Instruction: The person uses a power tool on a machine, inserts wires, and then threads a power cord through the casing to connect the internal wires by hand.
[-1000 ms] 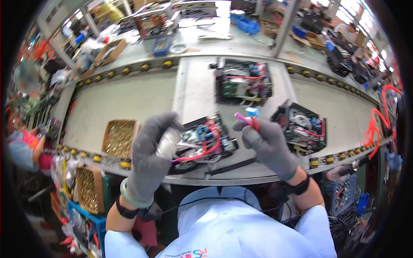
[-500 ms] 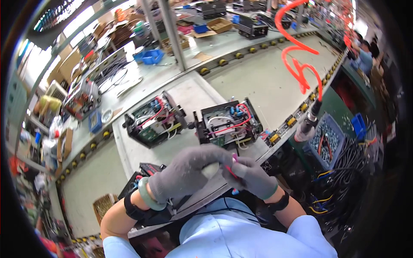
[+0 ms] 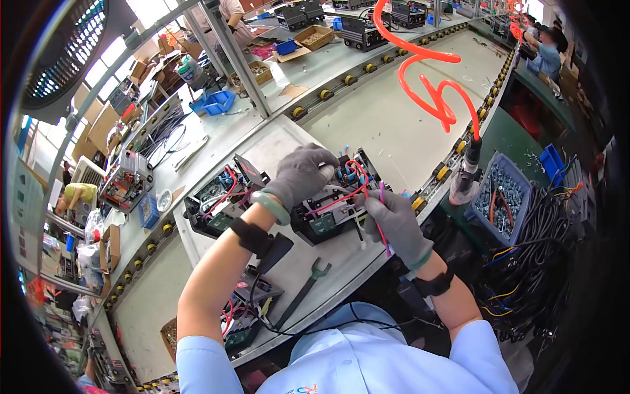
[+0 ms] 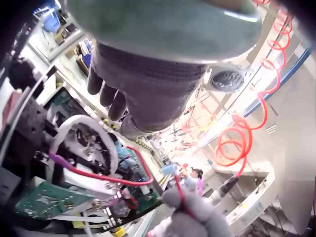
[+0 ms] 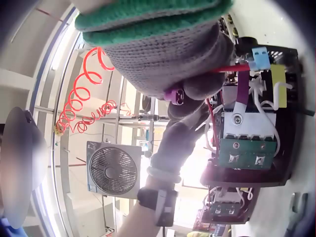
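My gloved right hand (image 3: 397, 223) pinches a red wire (image 3: 383, 238) at the near right corner of an open electronic unit (image 3: 323, 226). A purple terminal (image 5: 174, 96) pokes out beside its fingers in the right wrist view, and a pale blue connector (image 5: 260, 59) sits at the end of a red wire. Over the far left side of the same unit reaches my gloved left hand (image 3: 303, 174). Its fingers (image 4: 106, 94) hang loosely apart in the left wrist view, with no object visible in them. Another red wire (image 4: 113, 178) loops across the unit.
A second open unit (image 3: 213, 200) stands to the left, and a third (image 3: 252, 308) lies nearer me. A dark wrench (image 3: 305, 287) rests on the bench. An orange coiled hose (image 3: 430, 98) carries a hanging power tool (image 3: 464, 177). A blue bin (image 3: 474, 211) of screws holds pliers.
The hands were together around the red wire half a second ago. Now the left hand reaches out over the unit, while the right keeps the wire beside it. The head view has swung right.
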Demonstrator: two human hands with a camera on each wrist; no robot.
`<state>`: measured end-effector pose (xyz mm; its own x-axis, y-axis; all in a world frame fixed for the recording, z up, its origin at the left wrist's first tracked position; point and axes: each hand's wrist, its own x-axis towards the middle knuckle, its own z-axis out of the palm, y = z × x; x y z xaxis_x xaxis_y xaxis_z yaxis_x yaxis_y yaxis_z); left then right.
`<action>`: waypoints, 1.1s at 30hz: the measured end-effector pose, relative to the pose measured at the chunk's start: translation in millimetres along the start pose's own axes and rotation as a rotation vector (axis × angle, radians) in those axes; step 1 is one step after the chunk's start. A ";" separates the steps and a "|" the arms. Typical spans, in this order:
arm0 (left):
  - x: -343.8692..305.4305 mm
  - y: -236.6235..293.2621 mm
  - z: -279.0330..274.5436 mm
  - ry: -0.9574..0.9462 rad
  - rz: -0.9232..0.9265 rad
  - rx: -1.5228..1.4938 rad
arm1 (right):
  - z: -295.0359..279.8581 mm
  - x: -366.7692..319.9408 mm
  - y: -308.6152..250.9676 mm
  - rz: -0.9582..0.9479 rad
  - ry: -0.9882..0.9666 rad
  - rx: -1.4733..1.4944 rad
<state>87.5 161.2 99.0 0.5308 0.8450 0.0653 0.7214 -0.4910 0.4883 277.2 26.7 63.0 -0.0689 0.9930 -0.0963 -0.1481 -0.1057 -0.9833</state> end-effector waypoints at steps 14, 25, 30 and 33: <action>-11.2 -24.4 12.6 -0.104 0.265 -0.073 | 17.9 36.6 14.4 -0.024 0.115 -0.153; 8.2 -14.0 18.8 -0.140 -0.244 -0.371 | 10.9 38.5 13.6 0.146 -0.001 -0.032; 3.7 -16.8 10.1 -0.193 -0.230 -0.478 | 12.9 40.7 16.7 0.157 0.014 -0.008; 5.2 -13.3 8.5 -0.217 -0.257 -0.460 | 14.2 40.6 12.9 0.163 0.023 -0.051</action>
<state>84.5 170.4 85.4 0.4781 0.8383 -0.2620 0.5970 -0.0913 0.7971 258.5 64.9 48.6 -0.0657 0.9638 -0.2584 -0.0861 -0.2634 -0.9608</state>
